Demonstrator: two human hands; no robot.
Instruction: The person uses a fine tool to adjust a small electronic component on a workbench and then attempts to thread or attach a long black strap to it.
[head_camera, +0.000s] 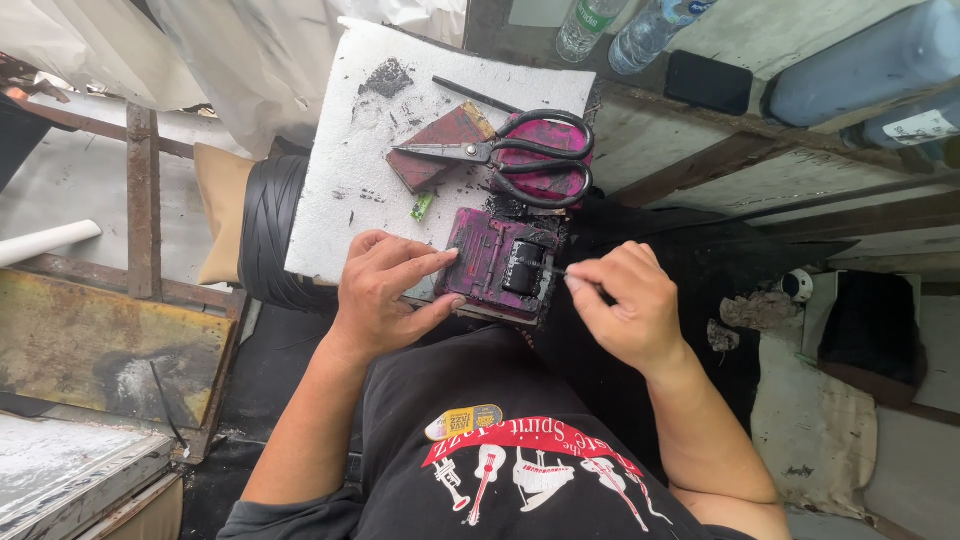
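We note a white foam board (340, 170), rough and speckled with black grit, serving as the work surface. At its near right corner lies a flat rectangular magenta-stained plastic frame (488, 262), ribbed, with a small black cylindrical roller (522, 268) seated in its right half. Near the board's far right corner, black-handled steel scissors (520, 152) rest across a dark red rectangular pad (440, 145) and a second magenta-stained block (545, 165). A small green scrap (421, 206) sits mid-board. A thin black rod (475, 95) lies near the far edge.

Surroundings: a worn wooden bench (700, 150) carries two clear plastic bottles (620, 30) and a black phone (708, 82); rusted metal framing (142, 200) stands left.

Our left hand (385, 290) is loosely open, with the thumb and index fingertip pressed on the frame's left edge. Our right hand (625, 300) is curled, its thumb and forefinger pinched together on a thin metal pin (556, 271) that points at the roller's right end.
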